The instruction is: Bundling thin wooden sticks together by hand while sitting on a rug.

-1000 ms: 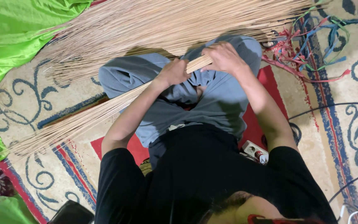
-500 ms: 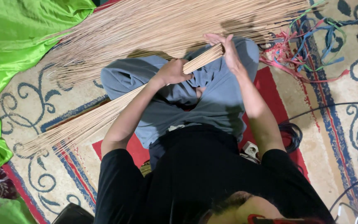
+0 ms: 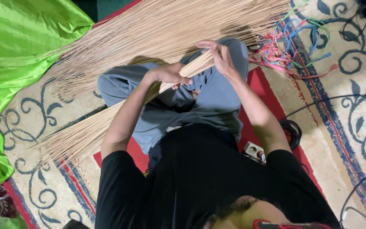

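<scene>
On the lap, the left hand [image 3: 168, 75] grips a stick bundle [image 3: 106, 123]. At 2 o'clock, the right hand [image 3: 219, 57] holds its end, fingers loosely curled.

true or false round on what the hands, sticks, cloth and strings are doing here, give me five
1. Both hands grip one bundle of thin tan sticks. True: the left hand wraps it mid-length, the right hand holds its end.
2. The bundle lies across the person's grey trousers. True.
3. The shiny cloth beside the sticks is red. False: it is bright green.
4. The coloured strings are wound around the bundle. False: they lie loose on the carpet, apart from it.
5. A larger loose pile of sticks lies beyond the knees. True.
</scene>
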